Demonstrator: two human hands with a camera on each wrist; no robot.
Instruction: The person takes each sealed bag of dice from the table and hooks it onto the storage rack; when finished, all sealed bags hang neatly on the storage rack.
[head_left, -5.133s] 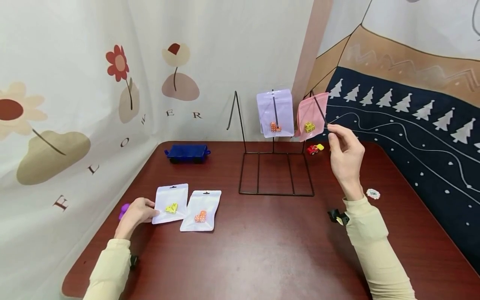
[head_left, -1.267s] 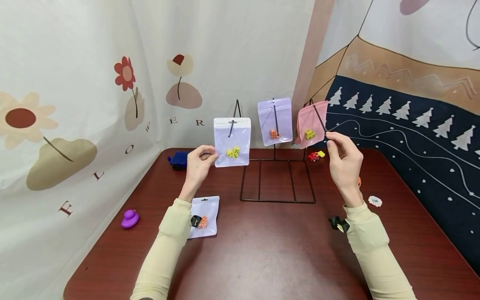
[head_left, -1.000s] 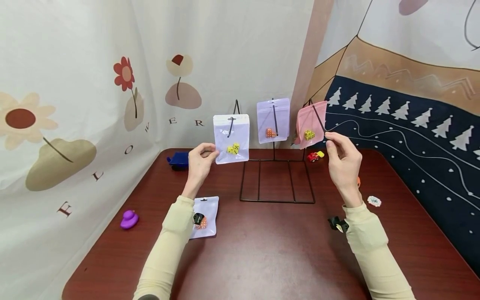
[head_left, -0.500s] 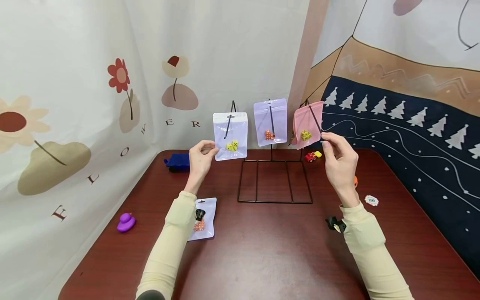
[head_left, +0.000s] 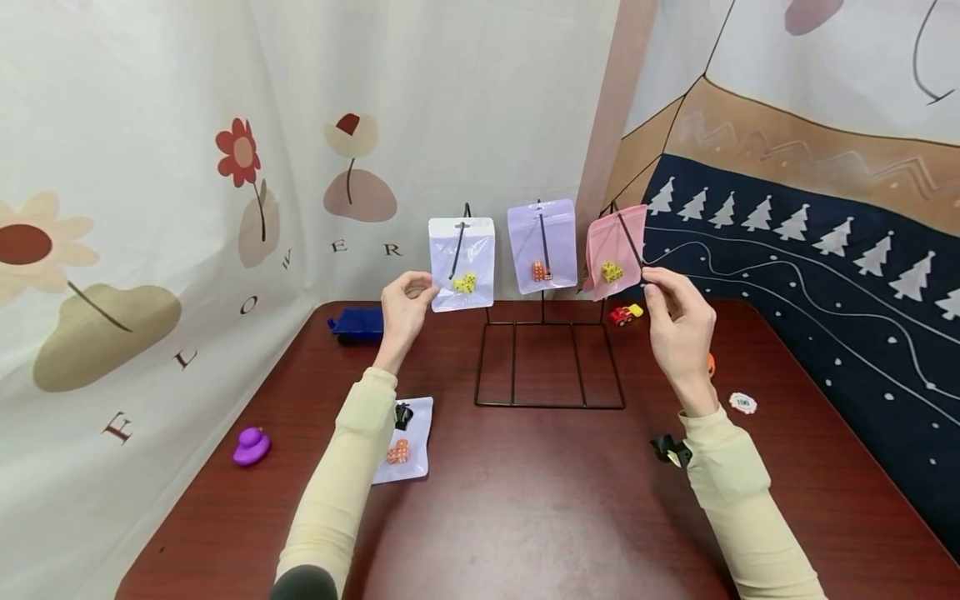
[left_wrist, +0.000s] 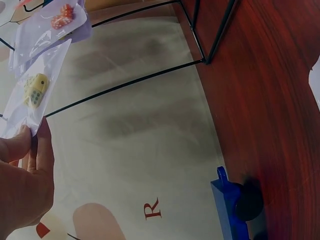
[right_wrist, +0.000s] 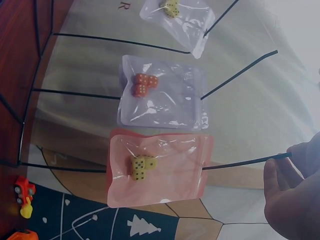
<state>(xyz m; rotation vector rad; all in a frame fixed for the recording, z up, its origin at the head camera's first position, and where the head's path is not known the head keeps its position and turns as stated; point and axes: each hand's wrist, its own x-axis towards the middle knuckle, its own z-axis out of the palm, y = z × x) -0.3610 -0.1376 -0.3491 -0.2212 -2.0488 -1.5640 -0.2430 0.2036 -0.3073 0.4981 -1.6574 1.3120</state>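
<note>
My left hand point(head_left: 403, 310) pinches the lower left edge of a white zip bag point(head_left: 482, 250) with yellow dice in it. The left hook of the black wire rack point(head_left: 550, 407) passes through that bag's hang hole, as the right wrist view also shows for the bag point(right_wrist: 192, 22). On the middle hook hang lilac bags point(head_left: 525, 237), the front one holding orange dice. Pink bags point(head_left: 598, 242) with yellow dice hang on the right hook point(right_wrist: 245, 164). My right hand point(head_left: 681, 329) pinches that hook's tip between thumb and fingers.
Partly under my left forearm lies another pale bag point(head_left: 416, 467) with orange dice. A purple duck point(head_left: 251, 447) and a blue wagon point(head_left: 356, 323) stand at left. At right are a red-and-yellow toy car point(head_left: 625, 314), a 100 chip point(head_left: 742, 403) and an orange object point(head_left: 711, 365).
My left hand has lifted the bag with yellow dice from the table onto the left hook. Lately it has moved slightly up and back along it. My right hand stays on the right hook's tip.
</note>
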